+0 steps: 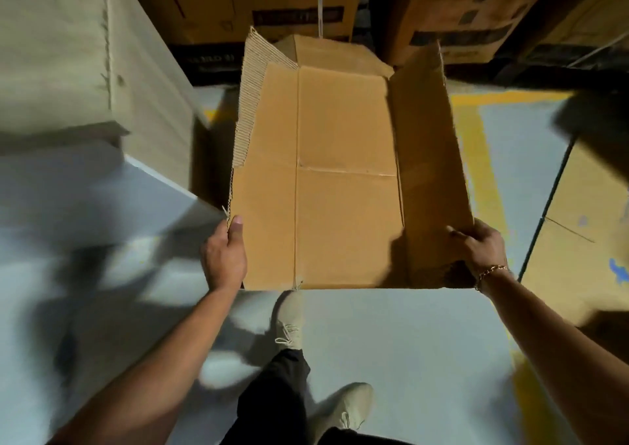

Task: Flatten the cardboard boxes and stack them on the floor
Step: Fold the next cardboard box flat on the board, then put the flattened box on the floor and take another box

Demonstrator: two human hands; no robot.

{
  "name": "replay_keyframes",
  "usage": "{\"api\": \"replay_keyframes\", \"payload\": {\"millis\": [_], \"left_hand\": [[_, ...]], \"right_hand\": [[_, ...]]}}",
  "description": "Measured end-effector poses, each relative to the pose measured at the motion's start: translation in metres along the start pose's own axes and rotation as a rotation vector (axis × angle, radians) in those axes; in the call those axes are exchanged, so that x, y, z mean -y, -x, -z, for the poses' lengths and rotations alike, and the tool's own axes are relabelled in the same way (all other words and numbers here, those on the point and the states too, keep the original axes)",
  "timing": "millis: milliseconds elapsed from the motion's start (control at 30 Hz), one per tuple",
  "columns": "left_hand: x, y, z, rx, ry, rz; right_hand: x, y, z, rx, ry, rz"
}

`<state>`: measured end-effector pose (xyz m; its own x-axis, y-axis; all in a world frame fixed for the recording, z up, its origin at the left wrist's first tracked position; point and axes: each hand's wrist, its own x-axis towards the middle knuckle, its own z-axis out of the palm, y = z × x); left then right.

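A brown cardboard box [340, 172], mostly opened out into a flat sheet, is held in front of me above the floor. Its left edge is torn and shows the corrugation. The right panel stands up at an angle, and a small flap rises at the far end. My left hand [224, 257] grips the near left edge, thumb on top. My right hand [483, 247], with a chain bracelet on the wrist, grips the near corner of the raised right panel.
A tall pale box [85, 53] stands at the left. Dark printed cartons [272, 2] line the back. Flat cardboard [578, 240] lies on the floor at the right. The grey floor [408, 342] has yellow lines [483, 172]. My feet in beige shoes [289, 322] stand below the sheet.
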<state>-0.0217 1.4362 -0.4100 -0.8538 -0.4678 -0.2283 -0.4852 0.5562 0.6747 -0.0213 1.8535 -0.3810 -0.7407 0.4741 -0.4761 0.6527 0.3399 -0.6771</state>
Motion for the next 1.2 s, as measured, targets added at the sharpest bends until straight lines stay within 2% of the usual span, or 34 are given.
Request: {"api": "replay_keyframes", "payload": {"millis": [133, 300, 433, 567, 800, 967, 1200], "left_hand": [[0.059, -0.043, -0.079, 0.048, -0.019, 0.106], [0.144, -0.081, -0.152, 0.271, -0.082, 0.326], [0.196, -0.104, -0.186, 0.370, -0.087, 0.423], [0.238, -0.122, -0.209, 0.409, -0.064, 0.467], [0.277, -0.142, -0.237, 0.426, -0.224, 0.416], [0.247, -0.144, -0.223, 0.525, -0.250, 0.328], [0.096, -0.075, -0.110, 0.584, -0.407, 0.072]], "right_hand": [[-0.063, -0.080, -0.068, 0.028, 0.011, -0.047], [-0.132, -0.148, -0.134, 0.105, 0.115, -0.147], [-0.185, -0.181, -0.165, 0.092, 0.157, -0.247], [-0.218, -0.192, -0.188, 0.058, 0.175, -0.314], [-0.250, -0.215, -0.205, 0.080, 0.237, -0.353], [-0.228, -0.201, -0.189, 0.136, 0.300, -0.336], [-0.127, -0.095, -0.124, 0.281, 0.386, -0.191]]}}
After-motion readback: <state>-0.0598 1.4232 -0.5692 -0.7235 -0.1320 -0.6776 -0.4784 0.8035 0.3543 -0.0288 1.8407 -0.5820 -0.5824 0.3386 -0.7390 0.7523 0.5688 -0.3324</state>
